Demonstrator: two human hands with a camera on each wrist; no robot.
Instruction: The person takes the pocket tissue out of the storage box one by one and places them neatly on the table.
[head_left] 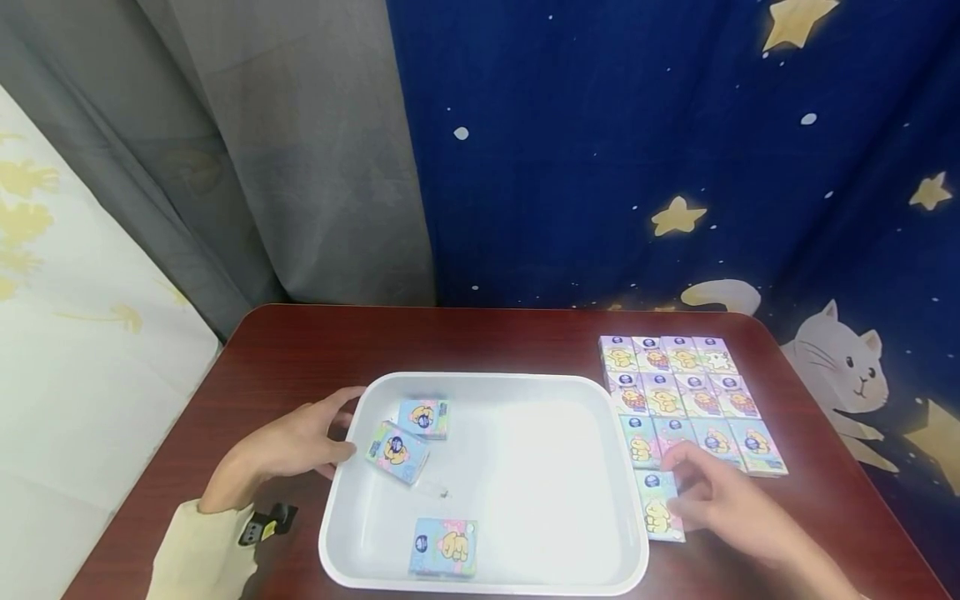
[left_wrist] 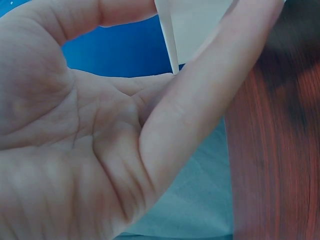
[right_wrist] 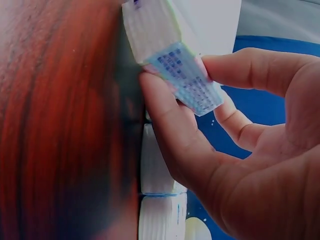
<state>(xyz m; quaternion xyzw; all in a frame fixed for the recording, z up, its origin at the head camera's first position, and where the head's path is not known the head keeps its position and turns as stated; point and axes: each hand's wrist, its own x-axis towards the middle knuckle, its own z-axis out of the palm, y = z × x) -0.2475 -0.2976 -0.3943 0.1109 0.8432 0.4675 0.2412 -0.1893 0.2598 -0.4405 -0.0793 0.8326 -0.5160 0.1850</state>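
My right hand [head_left: 716, 500] pinches a small tissue pack [head_left: 654, 508] between thumb and fingers, just right of the tray. In the right wrist view, the printed end of this pack [right_wrist: 182, 75] shows between the fingertips. At the left, my left hand [head_left: 300, 442] grips the rim of the white tray [head_left: 487, 587], thumb over the edge and fingers partly hidden outside it. The left wrist view shows the tray wall [left_wrist: 170, 40] between thumb and fingers. Inside the tray lie a tilted tissue pack [head_left: 397, 452], another [head_left: 425, 417] touching it, and a third [head_left: 443, 547] near the front.
Several tissue packs [head_left: 675, 392] stand in tight rows on the dark red table [head_left: 495, 337], right of the tray. A small transparent piece [head_left: 433, 490] lies in the tray. Grey and starry blue curtains [head_left: 562, 167] hang behind the table.
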